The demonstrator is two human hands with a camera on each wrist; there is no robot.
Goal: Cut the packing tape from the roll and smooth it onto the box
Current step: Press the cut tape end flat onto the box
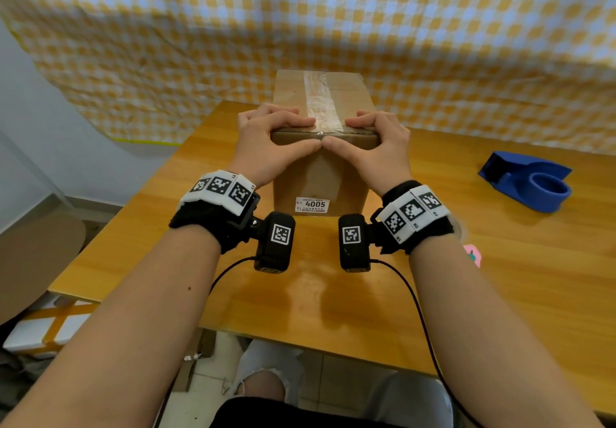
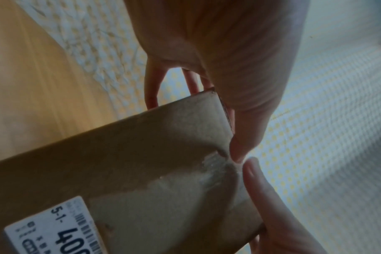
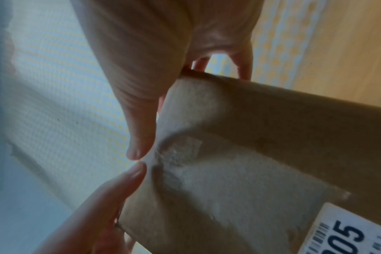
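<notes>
The box (image 1: 321, 147) stands mid-table, its tape (image 1: 318, 101) running 12 to 6 along the top and over the near edge. Left hand (image 1: 270, 142) at 9 and right hand (image 1: 376, 146) at 3 flank it equally: fingers curled on top, thumbs pressing the front face, tips meeting on the tape's end. The dispenser (image 1: 530, 181) lies well apart at 3

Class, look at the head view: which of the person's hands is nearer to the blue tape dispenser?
Right. The right hand grips the cardboard box on the side facing the blue tape dispenser; the left hand grips the box's far side from it.
</notes>
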